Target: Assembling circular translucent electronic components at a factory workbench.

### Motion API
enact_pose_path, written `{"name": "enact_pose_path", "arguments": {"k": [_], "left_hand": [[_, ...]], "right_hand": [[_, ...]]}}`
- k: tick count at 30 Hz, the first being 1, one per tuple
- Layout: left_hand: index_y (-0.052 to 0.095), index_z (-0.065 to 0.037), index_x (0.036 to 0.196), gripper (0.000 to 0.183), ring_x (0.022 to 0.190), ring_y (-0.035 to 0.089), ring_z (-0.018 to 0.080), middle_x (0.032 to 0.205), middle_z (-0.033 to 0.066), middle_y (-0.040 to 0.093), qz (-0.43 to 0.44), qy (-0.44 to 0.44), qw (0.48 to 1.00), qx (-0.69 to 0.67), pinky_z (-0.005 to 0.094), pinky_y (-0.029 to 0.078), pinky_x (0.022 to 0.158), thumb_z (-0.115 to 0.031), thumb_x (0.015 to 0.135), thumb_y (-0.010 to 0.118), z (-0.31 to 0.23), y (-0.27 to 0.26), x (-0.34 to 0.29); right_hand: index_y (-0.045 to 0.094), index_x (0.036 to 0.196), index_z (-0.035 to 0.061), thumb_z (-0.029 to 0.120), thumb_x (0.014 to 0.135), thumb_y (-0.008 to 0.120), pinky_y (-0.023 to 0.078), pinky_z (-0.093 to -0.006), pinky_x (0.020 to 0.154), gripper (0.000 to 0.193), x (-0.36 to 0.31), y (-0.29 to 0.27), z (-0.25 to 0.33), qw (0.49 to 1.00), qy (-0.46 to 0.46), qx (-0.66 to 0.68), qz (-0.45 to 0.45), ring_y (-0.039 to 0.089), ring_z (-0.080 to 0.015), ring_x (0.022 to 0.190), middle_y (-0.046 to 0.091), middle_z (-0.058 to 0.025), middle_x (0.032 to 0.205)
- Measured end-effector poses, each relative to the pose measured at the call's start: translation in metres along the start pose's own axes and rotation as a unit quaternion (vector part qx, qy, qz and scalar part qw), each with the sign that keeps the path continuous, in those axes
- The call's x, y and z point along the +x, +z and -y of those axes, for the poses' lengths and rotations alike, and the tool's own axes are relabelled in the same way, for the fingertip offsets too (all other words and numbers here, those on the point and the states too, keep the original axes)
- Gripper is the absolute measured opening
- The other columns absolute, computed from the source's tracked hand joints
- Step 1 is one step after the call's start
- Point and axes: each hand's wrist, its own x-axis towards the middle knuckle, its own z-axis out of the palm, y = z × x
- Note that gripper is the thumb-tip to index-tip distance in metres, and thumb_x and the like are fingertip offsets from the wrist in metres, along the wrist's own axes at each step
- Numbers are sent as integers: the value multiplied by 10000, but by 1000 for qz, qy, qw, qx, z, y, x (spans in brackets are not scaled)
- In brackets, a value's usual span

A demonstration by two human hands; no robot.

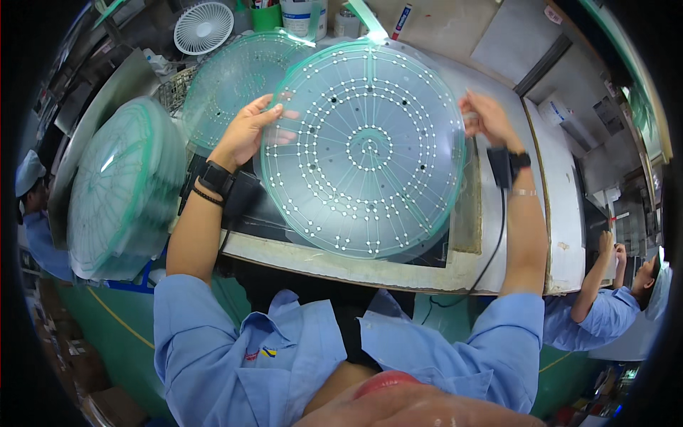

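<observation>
A large round see-through sheet, with rings of white dots joined by thin lines and a greenish edge, is in front of me above the dark work surface. Its left edge lies between the thumb and fingers of my left hand; the fingers show through the sheet from behind. At the upper right edge my right hand has its fingers curled against the rim. Another round see-through sheet with similar dots leans behind my left hand, partly covered by the first.
At far left stands a thick stack of round greenish sheets. Along the back are a white fan, a white tub and a marker. A black cable hangs from my right wrist. A co-worker sits at right.
</observation>
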Motion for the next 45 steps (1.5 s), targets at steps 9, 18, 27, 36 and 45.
{"name": "enact_pose_path", "arguments": {"k": [9, 18, 27, 36, 45], "left_hand": [[416, -88, 1279, 366, 763, 645, 193, 1066, 110, 607, -38, 56, 997, -23, 292, 547, 667, -181, 930, 479, -4, -17, 4], [440, -73, 1243, 337, 759, 651, 214, 1072, 128, 606, -62, 85, 994, -23, 289, 546, 656, -183, 927, 485, 10, -21, 8], [442, -64, 1242, 333, 750, 644, 202, 1099, 124, 592, -91, 103, 990, -32, 292, 548, 677, -167, 928, 483, 18, -22, 7], [447, -62, 1242, 332, 797, 637, 205, 1094, 113, 585, -97, 96, 990, -44, 300, 549, 708, -156, 926, 486, 22, -31, 8], [441, -69, 1256, 328, 902, 600, 150, 1116, 70, 558, -99, 84, 990, -47, 291, 534, 797, -141, 936, 459, 25, -35, 13]], "right_hand": [[383, 1272, 21, 215, 936, 465, 574, -275, 547, 397, -84, 35, -47, 975, -7, 213, 60, 645, -152, 718, 607, -105, 1021], [282, 1361, 35, 117, 884, 539, 571, -249, 643, 548, -100, 46, -43, 975, -29, 176, 136, 637, -155, 845, 567, -168, 1150], [253, 1374, 39, 36, 794, 625, 561, -274, 680, 689, -109, 62, -41, 977, -17, 122, 172, 625, -226, 910, 534, -184, 1179], [253, 1355, 7, 23, 778, 631, 559, -294, 699, 690, -111, 74, -37, 972, 24, 108, 209, 622, -253, 932, 523, -184, 1180], [197, 1367, 4, 31, 793, 609, 566, -311, 705, 707, -112, 82, -34, 975, 12, 118, 190, 610, -296, 959, 431, -206, 1271]]}}
